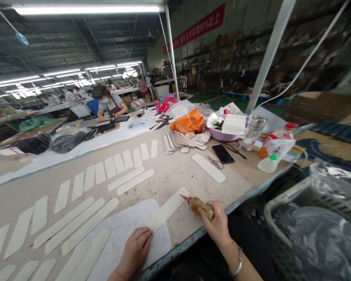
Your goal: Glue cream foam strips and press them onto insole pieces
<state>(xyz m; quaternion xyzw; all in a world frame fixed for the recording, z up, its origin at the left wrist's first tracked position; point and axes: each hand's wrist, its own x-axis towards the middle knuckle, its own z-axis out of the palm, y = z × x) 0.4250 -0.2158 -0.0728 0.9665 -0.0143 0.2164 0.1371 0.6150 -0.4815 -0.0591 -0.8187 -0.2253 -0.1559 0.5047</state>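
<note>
My right hand (218, 224) is wrapped round a brownish squeeze bottle (198, 206) with a red nozzle. The nozzle tip is at the far end of a long off-white strip (169, 208). At the strip's near end my left hand (137, 246) is closed, its fingertips pressed together on the edge. Part of the strip lies over a white sheet (128, 220), part over the brown table surface. Many similar pale strips (82, 220) lie in rows to the left, and another strip (209, 168) rests alone to the right.
A phone (223, 153), small scissors (215, 163) and a glass bottle (253, 132) sit at the right. Behind are stacked pieces (183, 141), an orange bag (187, 121) and a purple basin (226, 134). A plastic crate (276, 226) stands beside the table's right edge. A person (112, 105) works across the table.
</note>
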